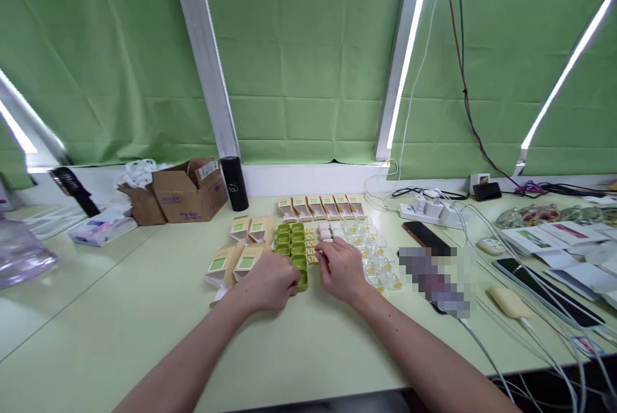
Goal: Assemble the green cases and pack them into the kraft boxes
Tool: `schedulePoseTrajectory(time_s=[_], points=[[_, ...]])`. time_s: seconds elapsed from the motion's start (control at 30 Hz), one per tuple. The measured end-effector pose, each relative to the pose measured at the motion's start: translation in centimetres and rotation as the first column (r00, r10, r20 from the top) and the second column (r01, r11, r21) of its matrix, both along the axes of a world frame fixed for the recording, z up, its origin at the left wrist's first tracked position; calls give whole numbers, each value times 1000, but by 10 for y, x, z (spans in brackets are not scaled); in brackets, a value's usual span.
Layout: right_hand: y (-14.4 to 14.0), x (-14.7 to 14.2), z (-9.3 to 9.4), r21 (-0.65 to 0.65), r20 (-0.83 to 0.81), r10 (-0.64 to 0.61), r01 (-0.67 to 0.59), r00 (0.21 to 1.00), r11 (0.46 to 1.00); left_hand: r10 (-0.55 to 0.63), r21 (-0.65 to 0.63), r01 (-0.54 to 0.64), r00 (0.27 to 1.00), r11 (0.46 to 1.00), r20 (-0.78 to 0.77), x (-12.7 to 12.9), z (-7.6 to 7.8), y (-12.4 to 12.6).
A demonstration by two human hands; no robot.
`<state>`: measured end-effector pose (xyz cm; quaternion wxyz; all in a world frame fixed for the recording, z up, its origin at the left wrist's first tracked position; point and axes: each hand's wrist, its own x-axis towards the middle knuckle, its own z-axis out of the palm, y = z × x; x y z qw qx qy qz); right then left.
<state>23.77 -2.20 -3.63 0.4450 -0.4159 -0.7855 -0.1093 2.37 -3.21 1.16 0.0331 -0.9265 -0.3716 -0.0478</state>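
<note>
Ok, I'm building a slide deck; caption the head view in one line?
Left hand at green cups, right hand by small yellow pieces, tan boxes and clear containers nearby on a table.

bright glare between green blinds point(313, 53)

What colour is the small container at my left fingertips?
The container is olive green, best seen in the head view.
</note>
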Motion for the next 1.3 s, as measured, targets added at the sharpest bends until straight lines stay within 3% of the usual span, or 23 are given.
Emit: schedulePoseTrajectory(time_s=[0.2,0.33,0.47,0.57,0.63,0.67,0.73,0.8,0.83,1.07,1.3], points=[[-1,1,3,31,-35,47,-46,998,998,-92,68,88,994,994,57,-1,5,-5],[-2,2,8,70,-87,75,-69,993,995,-194,227,140,952,964,235,-5,9,-1],[-2,1,10,113,-183,113,-93,977,989,-208,297,91,896,950,391,-7,18,7],[-3,0,10,139,-237,132,-101,963,985,-104,149,20,806,989,583,-3,27,14],[-3,-1,9,143,-248,130,-97,960,985,74,-101,5,637,995,767,1,30,20],[-3,-1,9,141,-250,126,-92,960,986,190,-256,58,517,965,834,4,30,23],[-4,-1,9,131,-251,116,-85,961,988,449,-509,295,251,809,858,9,27,28],[-4,-1,9,125,-254,112,-82,961,989,653,-583,530,70,616,754,14,22,30],[-4,-1,9,125,-254,114,-84,960,989,703,-580,590,30,561,711,17,20,30],[-3,-4,7,109,-282,139,-112,949,988,789,-563,689,-22,457,614,35,15,24],[1,-5,-1,50,-363,146,-138,920,989,796,-531,724,-42,441,604,39,5,20]])
